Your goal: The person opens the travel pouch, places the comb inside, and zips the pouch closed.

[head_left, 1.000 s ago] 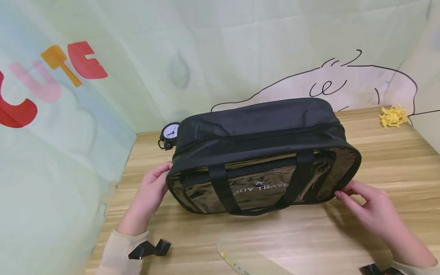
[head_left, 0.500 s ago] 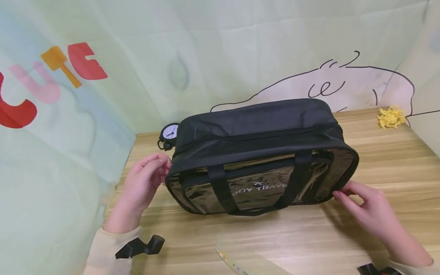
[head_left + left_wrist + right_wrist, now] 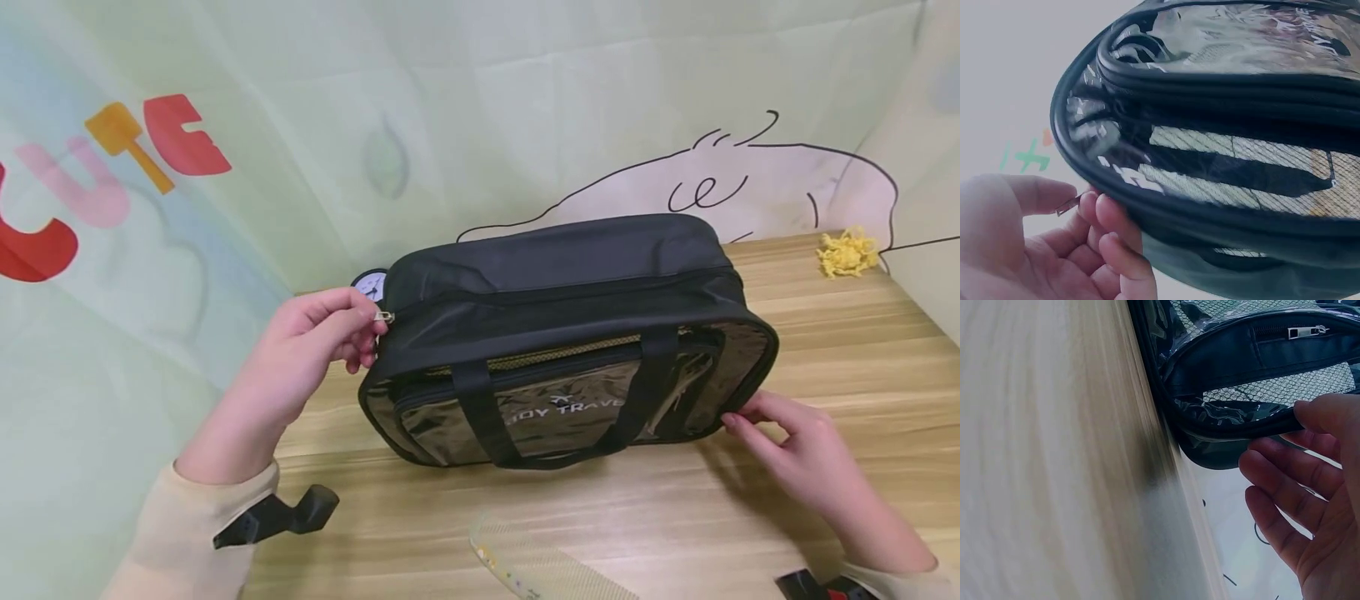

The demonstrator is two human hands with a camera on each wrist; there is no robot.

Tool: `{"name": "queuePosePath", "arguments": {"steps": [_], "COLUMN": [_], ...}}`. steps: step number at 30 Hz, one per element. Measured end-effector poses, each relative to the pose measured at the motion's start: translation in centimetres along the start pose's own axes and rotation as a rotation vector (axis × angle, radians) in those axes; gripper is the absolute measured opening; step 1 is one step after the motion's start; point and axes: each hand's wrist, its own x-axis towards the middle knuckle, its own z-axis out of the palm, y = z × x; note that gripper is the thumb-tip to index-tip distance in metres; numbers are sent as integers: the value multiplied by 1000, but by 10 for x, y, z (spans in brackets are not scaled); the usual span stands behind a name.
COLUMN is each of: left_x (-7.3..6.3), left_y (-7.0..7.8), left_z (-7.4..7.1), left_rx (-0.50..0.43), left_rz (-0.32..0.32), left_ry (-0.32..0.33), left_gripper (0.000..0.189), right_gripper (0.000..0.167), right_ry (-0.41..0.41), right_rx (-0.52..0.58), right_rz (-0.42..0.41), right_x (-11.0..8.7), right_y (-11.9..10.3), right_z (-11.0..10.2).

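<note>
A black travel bag point(image 3: 570, 258) with clear front panels and white lettering stands upright on the wooden table, its carry strap point(image 3: 476, 408) hanging down in front. At the bag's upper left end, my left hand point(image 3: 318, 337) pinches a small metal zipper pull point(image 3: 386, 317) between thumb and forefinger. The left wrist view shows this pull point(image 3: 1067, 206) at the fingertips, beside the bag's rounded piping. My right hand point(image 3: 802, 450) grips the lower right edge of the bag, thumb on the piping in the right wrist view. Another zipper pull point(image 3: 1307, 332) lies on the front pocket.
Behind the bag's left end sits a black alarm clock point(image 3: 370, 285), partly hidden. A pale see-through comb point(image 3: 551, 567) lies at the table's near edge. Toward the back right is a spiky yellow object point(image 3: 847, 252). Printed cloth point(image 3: 480, 100) walls the table's back and left.
My left hand has let go of the bag's left side, moved up along it and taken the zipper pull. The right hand keeps its grip, and the bag stays in place.
</note>
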Motion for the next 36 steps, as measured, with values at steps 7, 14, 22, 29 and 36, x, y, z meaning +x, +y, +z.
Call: {"name": "queuePosePath", "arguments": {"steps": [7,14,22,29,36], "left_x": [11,24,42,51,53], "left_y": [35,63,84,99,106], "left_z": [8,28,57,76,86], "left_rx": [190,347,492,788,885], "left_rz": [-84,-89,-15,71,37], "left_ry": [-76,-129,-254,-261,-275], "left_gripper": [24,21,26,25,30], "right_gripper": [38,38,37,38,37], "right_ry": [9,2,12,29,44], "right_rx": [7,-4,-13,-19,24], "right_rz": [-3,-8,-5,-28,-76], "right_x": [1,2,-2,-2,0], "right_y": [0,-1,-2,-1,1], "right_z": [1,1,-4,-4,-2]}}
